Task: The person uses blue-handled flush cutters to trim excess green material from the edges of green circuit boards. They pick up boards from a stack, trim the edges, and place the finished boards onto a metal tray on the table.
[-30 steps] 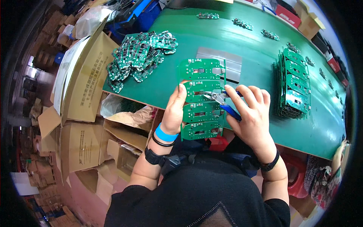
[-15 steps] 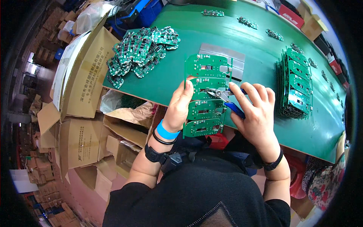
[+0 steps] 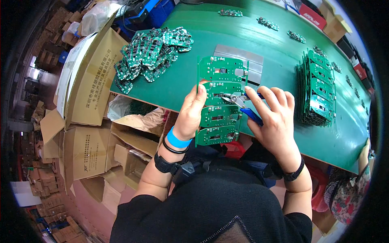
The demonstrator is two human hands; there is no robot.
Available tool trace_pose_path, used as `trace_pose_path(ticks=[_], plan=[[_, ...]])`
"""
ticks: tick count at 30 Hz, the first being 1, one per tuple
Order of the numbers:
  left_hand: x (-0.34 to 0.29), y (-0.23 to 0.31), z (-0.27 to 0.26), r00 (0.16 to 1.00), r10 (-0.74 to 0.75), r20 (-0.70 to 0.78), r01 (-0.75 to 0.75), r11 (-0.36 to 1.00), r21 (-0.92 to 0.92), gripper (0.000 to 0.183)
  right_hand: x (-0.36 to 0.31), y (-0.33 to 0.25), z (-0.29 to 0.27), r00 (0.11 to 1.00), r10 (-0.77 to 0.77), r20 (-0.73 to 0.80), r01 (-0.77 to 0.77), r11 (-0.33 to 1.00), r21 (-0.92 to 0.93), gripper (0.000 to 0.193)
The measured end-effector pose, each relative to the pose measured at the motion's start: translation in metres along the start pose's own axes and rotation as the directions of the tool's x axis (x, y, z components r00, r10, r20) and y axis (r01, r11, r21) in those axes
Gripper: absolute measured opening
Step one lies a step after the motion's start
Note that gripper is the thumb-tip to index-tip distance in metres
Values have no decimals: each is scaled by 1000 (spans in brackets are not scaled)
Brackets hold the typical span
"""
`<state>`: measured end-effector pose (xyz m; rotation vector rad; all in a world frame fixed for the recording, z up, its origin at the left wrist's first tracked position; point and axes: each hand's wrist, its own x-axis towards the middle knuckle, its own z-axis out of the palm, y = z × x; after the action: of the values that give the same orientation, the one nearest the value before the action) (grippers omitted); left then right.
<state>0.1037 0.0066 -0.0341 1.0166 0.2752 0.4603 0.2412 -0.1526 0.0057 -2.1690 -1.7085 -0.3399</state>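
My left hand (image 3: 192, 111) grips the left edge of a green circuit board panel (image 3: 219, 135), its thumb on top. Several rounded boards are joined in the panel, each with a small dark slot. In my right hand (image 3: 272, 117) is a pair of cutting pliers (image 3: 252, 116) with blue handles. The metal jaws lie over the second board from the far end, slightly apart. Whether they touch the panel I cannot tell. Just past the panel, a grey metal block (image 3: 254, 65) rests on the green table (image 3: 194, 85).
A heap of separate circuit boards (image 3: 148, 54) lies at the table's far left. Stacked panels (image 3: 317, 91) stand on the right. Single boards (image 3: 267, 23) are spaced along the far side. Left of the table are open cardboard boxes (image 3: 97, 81). Another person's arm (image 3: 363, 157) reaches in at right.
The panel has shifted very slightly away from me and left, still in my left hand. The pliers remain over the same board, with hardly any movement.
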Motion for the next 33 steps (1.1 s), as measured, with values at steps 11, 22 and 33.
trace_pose_path(ticks=[11,22,33], plan=[[2,-1,0,1000,-6,-18,7,997,72,47,-1,-1,2,998,-38,-40,34,995,-89,64],[0,-4,-31,950,-260,173,311,730,-608,62,-12,17,1,973,178,-149,-160,979,126,53],[1,-27,-27,945,-116,306,319,535,-782,64,-16,12,24,985,169,-32,-166,982,85,57]])
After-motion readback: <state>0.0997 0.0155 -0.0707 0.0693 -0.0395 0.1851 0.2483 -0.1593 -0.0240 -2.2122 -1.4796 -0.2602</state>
